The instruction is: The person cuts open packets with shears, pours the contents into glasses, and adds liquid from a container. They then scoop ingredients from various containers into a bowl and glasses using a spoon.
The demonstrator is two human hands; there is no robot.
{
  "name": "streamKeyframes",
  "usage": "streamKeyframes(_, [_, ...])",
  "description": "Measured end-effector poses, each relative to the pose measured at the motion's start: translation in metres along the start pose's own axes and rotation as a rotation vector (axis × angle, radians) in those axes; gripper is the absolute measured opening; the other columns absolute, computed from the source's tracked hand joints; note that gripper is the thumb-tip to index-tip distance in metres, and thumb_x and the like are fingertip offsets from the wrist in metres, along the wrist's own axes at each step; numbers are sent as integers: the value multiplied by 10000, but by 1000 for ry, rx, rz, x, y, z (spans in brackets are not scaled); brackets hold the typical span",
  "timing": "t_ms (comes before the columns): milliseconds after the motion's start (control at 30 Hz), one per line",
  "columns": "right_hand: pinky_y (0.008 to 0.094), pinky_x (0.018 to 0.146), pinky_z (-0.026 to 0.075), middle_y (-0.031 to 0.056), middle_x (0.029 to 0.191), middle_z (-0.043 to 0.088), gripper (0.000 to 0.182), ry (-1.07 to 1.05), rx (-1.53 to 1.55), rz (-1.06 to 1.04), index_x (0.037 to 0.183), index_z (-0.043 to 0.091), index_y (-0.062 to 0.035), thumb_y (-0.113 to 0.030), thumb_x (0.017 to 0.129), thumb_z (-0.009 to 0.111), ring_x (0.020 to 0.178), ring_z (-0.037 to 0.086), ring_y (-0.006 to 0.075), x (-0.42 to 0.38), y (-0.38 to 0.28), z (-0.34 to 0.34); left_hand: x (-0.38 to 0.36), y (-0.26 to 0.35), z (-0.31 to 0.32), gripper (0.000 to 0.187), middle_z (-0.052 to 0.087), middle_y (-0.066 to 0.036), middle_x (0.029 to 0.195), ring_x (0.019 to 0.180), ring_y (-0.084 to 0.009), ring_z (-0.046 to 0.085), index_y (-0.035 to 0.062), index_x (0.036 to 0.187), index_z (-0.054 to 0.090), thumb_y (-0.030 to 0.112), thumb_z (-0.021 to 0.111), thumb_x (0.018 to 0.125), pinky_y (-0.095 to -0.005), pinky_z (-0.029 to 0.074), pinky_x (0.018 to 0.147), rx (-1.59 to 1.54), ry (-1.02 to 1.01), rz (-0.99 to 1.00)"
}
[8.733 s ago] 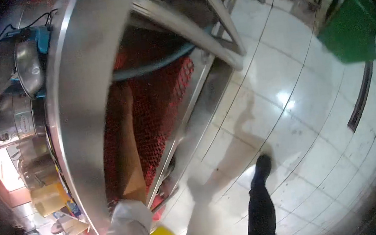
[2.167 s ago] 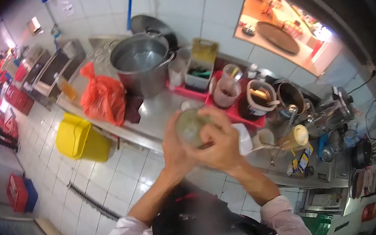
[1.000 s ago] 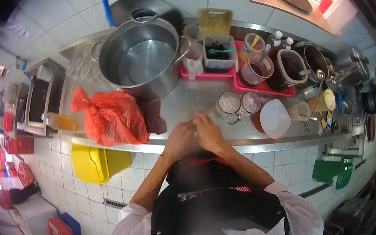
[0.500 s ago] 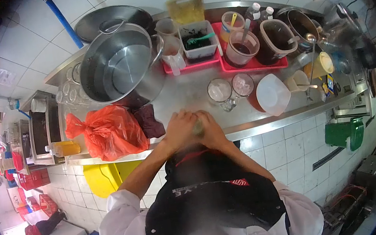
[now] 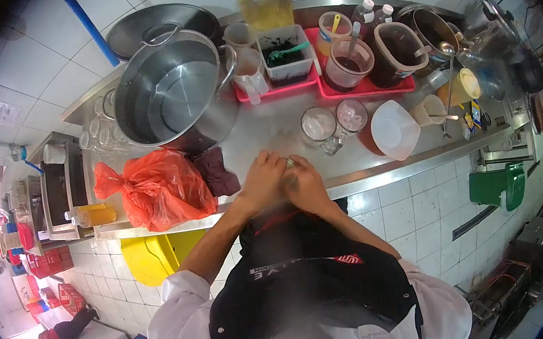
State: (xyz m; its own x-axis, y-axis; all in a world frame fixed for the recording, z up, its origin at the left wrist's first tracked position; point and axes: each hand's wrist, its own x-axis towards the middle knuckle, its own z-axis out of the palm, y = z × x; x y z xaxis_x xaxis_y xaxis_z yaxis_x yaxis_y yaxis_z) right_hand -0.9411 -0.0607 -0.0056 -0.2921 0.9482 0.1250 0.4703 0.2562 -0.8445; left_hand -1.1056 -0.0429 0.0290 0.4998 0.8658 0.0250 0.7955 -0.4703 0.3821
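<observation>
Green object [image 5: 290, 163], mostly hidden: left hand [image 5: 264, 178] and right hand [image 5: 305, 184] press together around it; two mugs [image 5: 318, 125] stand near.

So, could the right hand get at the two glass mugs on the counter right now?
Probably yes: the glass mugs stand just beyond the right hand, with only bare metal counter between. That hand seems to meet the left hand around a mostly hidden greenish item, so it may need freeing first.

Light glints off the steel counter [image 5: 267, 126], haze veils the apron [image 5: 304, 294], and fisheye distortion curves the edges.
</observation>
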Motion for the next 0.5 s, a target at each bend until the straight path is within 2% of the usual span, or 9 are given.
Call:
streamKeyframes(100, [480,1035,405,258,1306,525,188,-64,40,-2,868,616,-31,-69,725,733,1226,492,450,8,0,-1,-1,-9,10,425,548,-121,1029,1018,-354,504,50,1015,566,78,750,632,-426,442,894,-2,36,41])
streamKeyframes(167, [482,1035,398,250,1300,528,170,-23,63,-36,853,619,-38,-59,726,730,1229,486,446,5,4,6,-4,-15,15,317,556,-118,1002,970,-327,505,27,979,612,172,658,701,-421,455,856,108,157,166])
streamKeyframes(200, [484,1035,392,242,1294,530,153,17,86,-74,837,621,-45,-50,726,726,1232,481,443,6,6,8,-3,-15,11,317,556,-118,1002,970,-327,505,27,979,612,172,658,701,-421,455,856,108,162,168])
streamKeyframes(300, [483,1053,363,245,1322,506,150,-60,230,2,826,615,-54,-32,727,725,1252,460,440,7,12,10,-13,-11,8,423,563,-148,1071,1059,-354,506,18,1066,587,148,711,683,-432,453,915,-77,48,60])
streamKeyframes(367, [465,1057,362,255,1320,501,123,-24,188,-25,842,620,-49,-62,764,715,1254,461,430,5,14,15,-22,0,19,571,553,-194,1174,1200,-400,461,-7,1181,522,112,769,680,-435,419,1013,-336,332,25])
streamKeyframes(400, [446,1060,360,265,1318,497,109,13,147,-48,858,626,-43,-91,802,705,1255,463,421,2,16,17,-25,4,33,571,553,-194,1174,1200,-400,461,-7,1181,522,112,769,680,-435,419,1013,-339,336,23])
streamKeyframes(467, [451,1065,353,269,1330,485,121,30,134,-25,876,617,-43,-95,807,703,1257,456,428,-5,16,26,-31,12,64,711,520,-237,1264,1237,-442,464,-25,1258,454,114,818,664,-435,417,1038,-491,527,-192])
streamKeyframes(500, [457,1070,346,273,1342,472,135,52,124,-5,893,609,-43,-98,811,701,1259,450,435,-8,15,30,-30,17,62,711,520,-237,1264,1237,-442,464,-25,1258,454,114,818,664,-435,417,1038,-491,531,-203])
